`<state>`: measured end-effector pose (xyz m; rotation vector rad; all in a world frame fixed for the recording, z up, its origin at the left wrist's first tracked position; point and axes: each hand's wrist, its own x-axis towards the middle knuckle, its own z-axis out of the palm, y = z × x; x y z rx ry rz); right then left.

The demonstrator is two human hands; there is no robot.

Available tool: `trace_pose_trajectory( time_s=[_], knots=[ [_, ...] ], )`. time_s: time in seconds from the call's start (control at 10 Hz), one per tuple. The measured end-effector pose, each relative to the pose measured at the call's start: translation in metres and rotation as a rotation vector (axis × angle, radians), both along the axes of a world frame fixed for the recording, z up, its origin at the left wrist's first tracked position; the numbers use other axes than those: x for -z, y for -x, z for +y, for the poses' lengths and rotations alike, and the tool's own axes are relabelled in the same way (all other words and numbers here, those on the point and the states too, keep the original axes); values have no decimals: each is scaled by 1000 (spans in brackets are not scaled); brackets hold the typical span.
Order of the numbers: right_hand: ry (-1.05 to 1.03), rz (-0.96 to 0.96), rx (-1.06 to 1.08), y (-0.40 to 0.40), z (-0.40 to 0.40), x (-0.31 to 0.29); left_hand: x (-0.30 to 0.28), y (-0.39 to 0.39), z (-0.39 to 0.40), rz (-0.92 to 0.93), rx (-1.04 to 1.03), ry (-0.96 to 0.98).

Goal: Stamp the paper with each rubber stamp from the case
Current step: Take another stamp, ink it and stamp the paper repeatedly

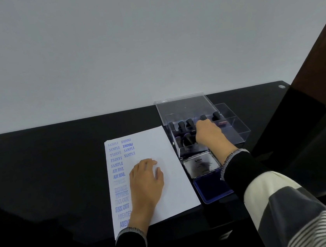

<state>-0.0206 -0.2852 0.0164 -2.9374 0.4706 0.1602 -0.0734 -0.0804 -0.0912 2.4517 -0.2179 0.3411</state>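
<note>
Head view shows the right hand (pixel 208 133) reaching into the clear case (pixel 238 133) at the desk's back right, fingers curled down among the black rubber stamps (pixel 181 125); whether it already grips one I cannot tell, since the fingertips are hidden. The step calls for lifting a stamp not yet used (FRAGILE and SAMPLE head the second column), inking it squarely on the open blue ink pad (pixel 210 187) just in front of the case, then pressing straight down. The left hand (pixel 146 178) lies flat on the paper (pixel 177 182), fingers relaxed, steadying it. The desk (pixel 50 156) is black, against a plain pale wall (pixel 109 48).
</note>
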Motion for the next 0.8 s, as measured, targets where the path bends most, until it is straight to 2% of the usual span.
trace_pose_trajectory(
  time_s=[0.3, 0.5, 0.7, 0.8],
  knots=[
    [-152, -111, 87, -3, 11, 7, 1, -1, 0, -1, -3, -10],
    [-147, -103, 131, -7, 16, 23, 3, -2, 0, -8, -2, -23],
    [-461, -176, 226, -9, 6, 23, 1, -1, 0, 2, -3, -26],
    [-720, -311, 255, -4, 2, 17, 0, -1, -1, -3, 10, -49]
  ],
)
